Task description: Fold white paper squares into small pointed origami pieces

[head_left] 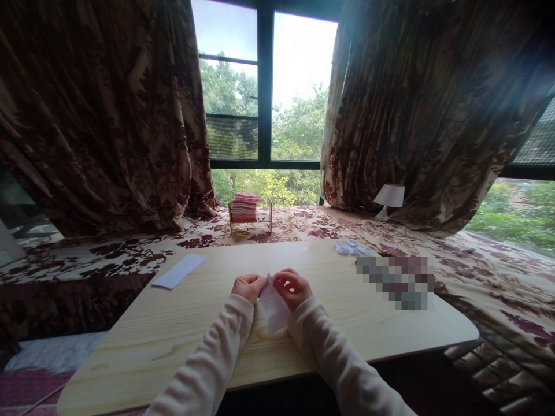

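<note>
Between my two hands, just above the wooden table (203, 323), is a small sheet of white paper (275, 312). My left hand (249, 287) is closed, pinching the upper left edge of the paper. My right hand (295, 289) pinches its top edge, with thumb and forefinger curled into a ring. The lower part of the sheet hangs toward me, tilted and partly hidden by my right hand. To the left lies a flat strip of white paper (179, 271). A small heap of folded white paper pieces (350, 247) rests at the table's far right.
A blurred-out item (394, 280) lies at the table's right edge. Beyond the table, a patterned ledge (303, 222) holds a small rack with a stack of striped cloths (244, 207) and a white lamp (389, 196). Patterned curtains (373, 115) flank the window.
</note>
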A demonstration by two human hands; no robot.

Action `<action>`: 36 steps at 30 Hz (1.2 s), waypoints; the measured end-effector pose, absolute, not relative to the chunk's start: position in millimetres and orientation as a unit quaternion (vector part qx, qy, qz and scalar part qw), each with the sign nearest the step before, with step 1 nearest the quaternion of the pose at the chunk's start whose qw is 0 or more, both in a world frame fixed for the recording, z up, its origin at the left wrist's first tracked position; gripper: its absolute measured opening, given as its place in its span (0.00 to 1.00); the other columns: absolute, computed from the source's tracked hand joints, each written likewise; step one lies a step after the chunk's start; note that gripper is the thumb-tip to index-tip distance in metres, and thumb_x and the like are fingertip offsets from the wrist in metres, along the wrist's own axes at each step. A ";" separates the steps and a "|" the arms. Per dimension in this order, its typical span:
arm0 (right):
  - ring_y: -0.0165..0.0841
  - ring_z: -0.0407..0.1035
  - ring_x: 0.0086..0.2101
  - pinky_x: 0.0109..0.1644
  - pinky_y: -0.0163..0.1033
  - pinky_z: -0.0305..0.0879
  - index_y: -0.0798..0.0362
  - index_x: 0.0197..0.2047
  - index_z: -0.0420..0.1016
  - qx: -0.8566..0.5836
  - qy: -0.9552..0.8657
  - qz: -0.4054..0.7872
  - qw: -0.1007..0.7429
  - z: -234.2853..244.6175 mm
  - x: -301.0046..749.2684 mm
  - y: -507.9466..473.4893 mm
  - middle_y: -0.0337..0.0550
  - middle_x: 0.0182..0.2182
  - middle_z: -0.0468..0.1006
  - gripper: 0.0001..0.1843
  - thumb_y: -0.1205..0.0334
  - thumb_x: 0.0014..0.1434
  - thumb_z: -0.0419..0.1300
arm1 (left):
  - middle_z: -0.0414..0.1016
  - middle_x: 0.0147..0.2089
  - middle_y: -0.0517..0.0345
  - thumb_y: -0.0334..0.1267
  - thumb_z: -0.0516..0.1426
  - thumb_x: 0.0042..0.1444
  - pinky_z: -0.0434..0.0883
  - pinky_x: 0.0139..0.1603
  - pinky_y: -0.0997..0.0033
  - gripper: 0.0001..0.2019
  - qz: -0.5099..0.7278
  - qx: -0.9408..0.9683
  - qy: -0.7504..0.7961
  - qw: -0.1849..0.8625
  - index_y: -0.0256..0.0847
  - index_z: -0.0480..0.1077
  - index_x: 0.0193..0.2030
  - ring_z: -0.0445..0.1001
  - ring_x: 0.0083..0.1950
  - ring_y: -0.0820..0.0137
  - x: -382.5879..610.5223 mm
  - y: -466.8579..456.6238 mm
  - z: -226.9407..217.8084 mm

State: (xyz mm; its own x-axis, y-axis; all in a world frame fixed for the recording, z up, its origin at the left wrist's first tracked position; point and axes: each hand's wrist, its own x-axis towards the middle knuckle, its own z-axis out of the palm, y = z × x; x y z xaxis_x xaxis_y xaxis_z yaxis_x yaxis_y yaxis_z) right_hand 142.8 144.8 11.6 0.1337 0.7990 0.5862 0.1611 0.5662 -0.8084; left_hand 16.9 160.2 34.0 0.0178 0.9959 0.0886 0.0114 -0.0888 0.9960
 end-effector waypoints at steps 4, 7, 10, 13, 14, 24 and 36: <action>0.27 0.63 0.24 0.22 0.30 0.59 0.52 0.28 0.73 -0.402 -0.671 0.108 0.614 15.4 143.6 139.6 0.39 0.26 0.69 0.05 0.67 0.48 0.56 | 0.59 0.09 0.66 0.37 0.57 0.34 0.51 0.16 0.79 0.08 0.512 0.523 0.476 0.488 0.35 0.68 0.12 0.55 0.15 0.80 16.0 160.9 34.2; 0.28 0.64 0.27 0.26 0.32 0.61 0.51 0.29 0.73 -0.420 -0.685 0.039 0.594 18.6 144.3 136.6 0.40 0.28 0.70 0.06 0.68 0.50 0.55 | 0.60 0.09 0.66 0.37 0.59 0.33 0.51 0.16 0.79 0.08 0.509 0.513 0.473 0.503 0.34 0.70 0.13 0.55 0.14 0.80 15.5 162.7 33.5; 0.31 0.64 0.32 0.32 0.34 0.63 0.50 0.29 0.74 -0.425 -0.702 -0.009 0.572 19.5 145.7 135.6 0.41 0.29 0.70 0.08 0.69 0.51 0.54 | 0.60 0.09 0.67 0.38 0.60 0.33 0.53 0.15 0.80 0.08 0.505 0.493 0.468 0.532 0.34 0.70 0.15 0.56 0.14 0.80 14.7 164.3 33.0; 0.32 0.64 0.33 0.36 0.35 0.64 0.49 0.29 0.74 -0.424 -0.715 -0.041 0.553 17.9 147.8 136.6 0.40 0.29 0.70 0.10 0.71 0.49 0.54 | 0.60 0.10 0.67 0.38 0.62 0.31 0.55 0.15 0.79 0.09 0.492 0.474 0.456 0.570 0.34 0.71 0.16 0.57 0.13 0.80 13.7 164.4 33.3; 0.32 0.63 0.33 0.36 0.35 0.64 0.48 0.29 0.74 -0.422 -0.720 -0.052 0.549 17.0 148.5 137.3 0.40 0.29 0.70 0.10 0.72 0.49 0.54 | 0.61 0.10 0.66 0.39 0.63 0.31 0.56 0.15 0.79 0.09 0.488 0.468 0.450 0.583 0.34 0.71 0.17 0.58 0.14 0.79 13.4 164.2 33.6; 0.34 0.63 0.34 0.38 0.37 0.64 0.47 0.33 0.74 -0.416 -0.734 -0.071 0.533 12.1 151.6 141.9 0.41 0.32 0.72 0.12 0.72 0.48 0.54 | 0.72 0.17 0.61 0.42 0.66 0.27 0.66 0.23 0.76 0.15 0.505 0.425 0.400 0.636 0.34 0.74 0.23 0.67 0.20 0.76 11.8 166.8 29.4; 0.32 0.65 0.34 0.38 0.37 0.65 0.48 0.32 0.74 -0.398 -0.746 -0.046 0.532 14.0 151.2 140.7 0.41 0.32 0.75 0.09 0.68 0.52 0.55 | 0.73 0.18 0.59 0.41 0.68 0.25 0.67 0.23 0.75 0.17 0.519 0.415 0.392 0.636 0.33 0.74 0.24 0.67 0.19 0.75 10.0 173.1 21.8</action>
